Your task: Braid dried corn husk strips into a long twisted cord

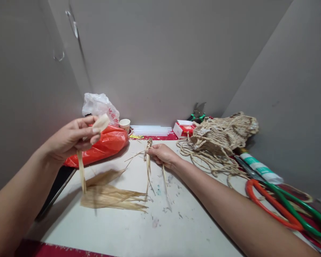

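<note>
My left hand [81,135] is raised at the left, its fingers closed on a pale dried husk strip [101,122]. The strip's lower end hangs below the palm. Over the middle of the white board, my right hand [162,154] pinches a small bundle of dry plant strands [149,145]. Thin strands dangle from it toward the board. Flat brown dried husk leaves [112,198] lie between the two hands, their narrow ends pointing right.
A red plastic bag [109,142] and a paper cup [125,124] stand back left. Clear sticks [151,130] and a small red-and-white box [183,128] line the back. Twisted cord [222,135], green-handled pliers [198,113] and scissors with orange and green handles [273,208] occupy the right.
</note>
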{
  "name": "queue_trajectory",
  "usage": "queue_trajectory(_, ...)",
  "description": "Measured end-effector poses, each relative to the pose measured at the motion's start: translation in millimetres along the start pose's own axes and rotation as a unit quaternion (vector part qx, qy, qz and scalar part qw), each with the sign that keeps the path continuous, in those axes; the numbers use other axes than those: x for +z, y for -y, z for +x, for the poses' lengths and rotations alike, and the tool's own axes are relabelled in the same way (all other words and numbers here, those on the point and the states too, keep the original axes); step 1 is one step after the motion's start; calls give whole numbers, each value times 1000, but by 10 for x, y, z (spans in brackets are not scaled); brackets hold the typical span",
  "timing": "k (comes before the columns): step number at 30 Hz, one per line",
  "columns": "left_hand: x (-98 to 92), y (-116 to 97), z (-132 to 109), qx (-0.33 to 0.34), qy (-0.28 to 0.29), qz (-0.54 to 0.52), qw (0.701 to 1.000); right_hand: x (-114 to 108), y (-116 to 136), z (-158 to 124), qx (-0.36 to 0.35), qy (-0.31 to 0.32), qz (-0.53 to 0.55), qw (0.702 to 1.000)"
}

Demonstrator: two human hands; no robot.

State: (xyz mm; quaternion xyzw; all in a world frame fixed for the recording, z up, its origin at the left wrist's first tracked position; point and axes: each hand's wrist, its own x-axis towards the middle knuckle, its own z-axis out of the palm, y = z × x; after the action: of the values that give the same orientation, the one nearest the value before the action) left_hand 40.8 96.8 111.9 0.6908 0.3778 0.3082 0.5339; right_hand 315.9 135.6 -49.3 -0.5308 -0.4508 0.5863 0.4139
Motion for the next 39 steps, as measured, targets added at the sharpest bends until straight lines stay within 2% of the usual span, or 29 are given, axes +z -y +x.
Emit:
queue_trajectory(3, -33, 214, 50, -45, 10, 186, 981, -8, 15, -6, 14, 8, 15, 1000)
queue_trajectory(5, 56, 354, 131, -21, -17, 283, 959, -16, 22, -6, 20, 22, 38, 999)
queue_trajectory(7, 235, 514, 279, 14, -47, 302, 952, -24, 21, -1, 18, 34, 56, 998)
queue_trajectory(10, 589, 798, 615, -3, -40, 205, 978, -34, 5, 13, 15, 53, 75, 996)
queue_trajectory(13, 906, 1068, 967, -81, -92, 84, 989, -53, -10, 27, 11, 64, 92, 994)
queue_trajectory(15, 1046, 1200, 1141, -92, -112, -36, 989, -70, -12, 31, 10, 74, 98, 992)
queue_trajectory(17, 1122, 1287, 1247, -93, -114, -96, 984, -88, -6, 30, 13, 87, 104, 991)
queue_trajectory(23, 1116, 1373, 1294, -69, -117, -145, 980, -126, 24, 23, 27, 102, 106, 989)
queue_trajectory(29, 1025, 1367, 1303, 52, -150, -67, 985, -183, 34, 21, 45, 124, 103, 986)
queue_trajectory(35, 1105, 1421, 1251, 102, -43, 22, 994, -223, 39, 17, 57, 164, 98, 980)
queue_trajectory(39, 1163, 1460, 1219, 48, 18, -57, 997, -247, 37, 25, 67, 173, 102, 977)
